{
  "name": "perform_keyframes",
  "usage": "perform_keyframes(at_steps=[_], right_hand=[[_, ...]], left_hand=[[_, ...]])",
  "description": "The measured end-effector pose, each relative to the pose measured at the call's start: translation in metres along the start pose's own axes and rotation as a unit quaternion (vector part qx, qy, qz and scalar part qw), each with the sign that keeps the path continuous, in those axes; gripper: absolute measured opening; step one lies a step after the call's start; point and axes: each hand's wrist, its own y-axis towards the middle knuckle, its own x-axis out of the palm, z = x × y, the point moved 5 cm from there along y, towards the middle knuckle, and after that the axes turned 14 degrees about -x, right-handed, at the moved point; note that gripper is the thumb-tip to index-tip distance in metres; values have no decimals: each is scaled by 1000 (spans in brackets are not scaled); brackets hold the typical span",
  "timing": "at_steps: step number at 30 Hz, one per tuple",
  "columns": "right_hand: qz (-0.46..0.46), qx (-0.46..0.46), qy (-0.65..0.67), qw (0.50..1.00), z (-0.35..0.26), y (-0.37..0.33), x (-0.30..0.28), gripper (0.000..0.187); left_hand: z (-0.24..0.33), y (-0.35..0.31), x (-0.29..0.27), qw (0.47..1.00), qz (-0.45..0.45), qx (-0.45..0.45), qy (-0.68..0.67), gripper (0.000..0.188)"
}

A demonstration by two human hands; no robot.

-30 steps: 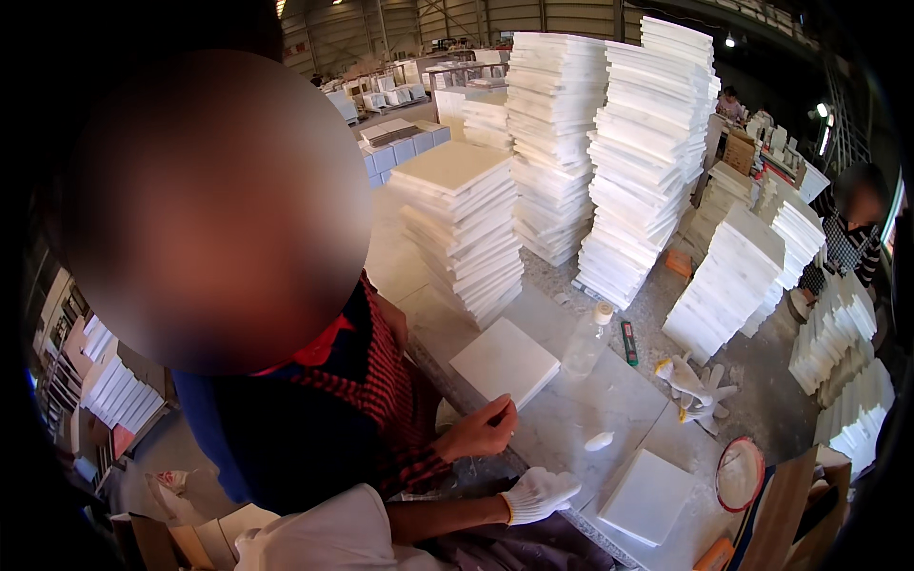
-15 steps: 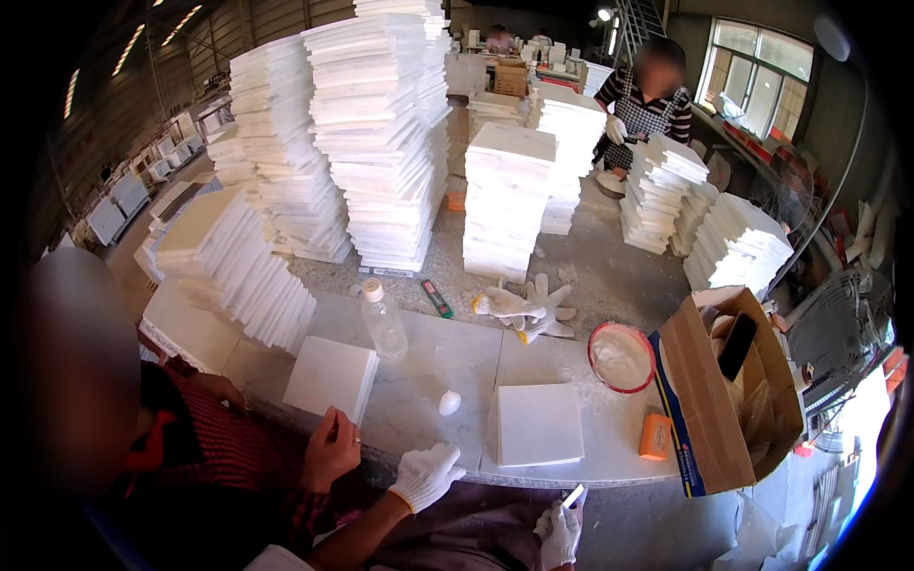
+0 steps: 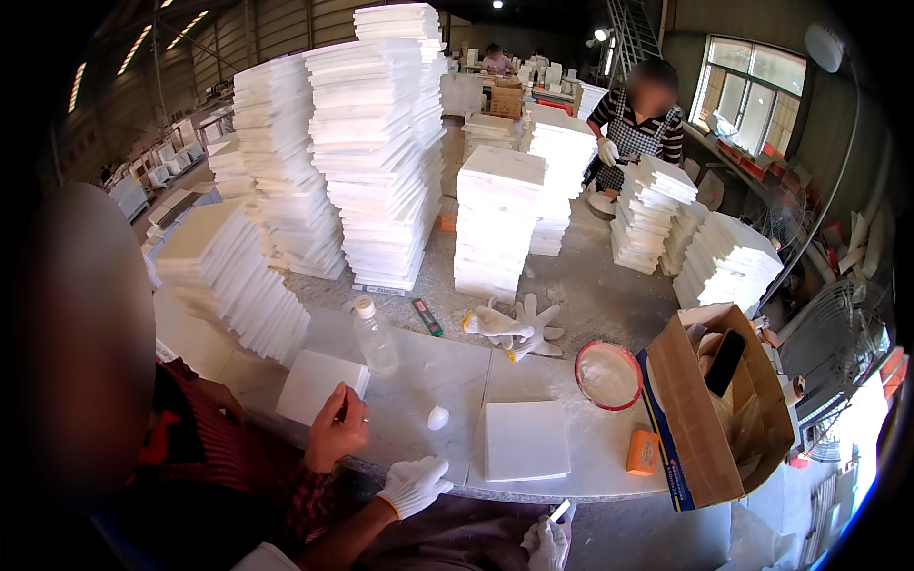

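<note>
My left hand (image 3: 416,485), in a white knit glove, is by the table's front edge with its fingers curled together; whatever they may hold is hidden. Lower right, my gloved right hand (image 3: 547,546) grips a thin white strip (image 3: 561,510), whose tip sticks up past the fingers. On the tabletop ahead lie a short stack of white square tiles (image 3: 526,440) and a small white teardrop-shaped lump (image 3: 438,418). Another tile stack (image 3: 319,383) sits farther left, beside a clear plastic bottle (image 3: 377,344). A person's bare hand (image 3: 337,430) with a ring hovers in front of that stack.
Tall stacks of white tiles (image 3: 371,162) rise behind. Loose white gloves (image 3: 519,328), a small green-and-red box (image 3: 427,317), a red-rimmed bowl of white paste (image 3: 607,376), an orange block (image 3: 643,452) and a cardboard box (image 3: 709,419) share the table. A co-worker (image 3: 638,124) stands across.
The view has tilted and shifted slightly, so the table sits lower in it. The neighbour's bare hand has risen toward the left tile stack. My hands keep their poses.
</note>
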Motion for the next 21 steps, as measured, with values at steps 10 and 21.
perform_keyframes(at_steps=[10, 21], right_hand=[[-2, -3, -6, 1000, 8, 6, -6, 73], [11, 11, -35, 999, 10, -5, 7, 67]], left_hand=[[4, 1, 4, 1000, -1, -9, 5, 32], [7, -1, 6, 998, 62, 9, 1, 30]])
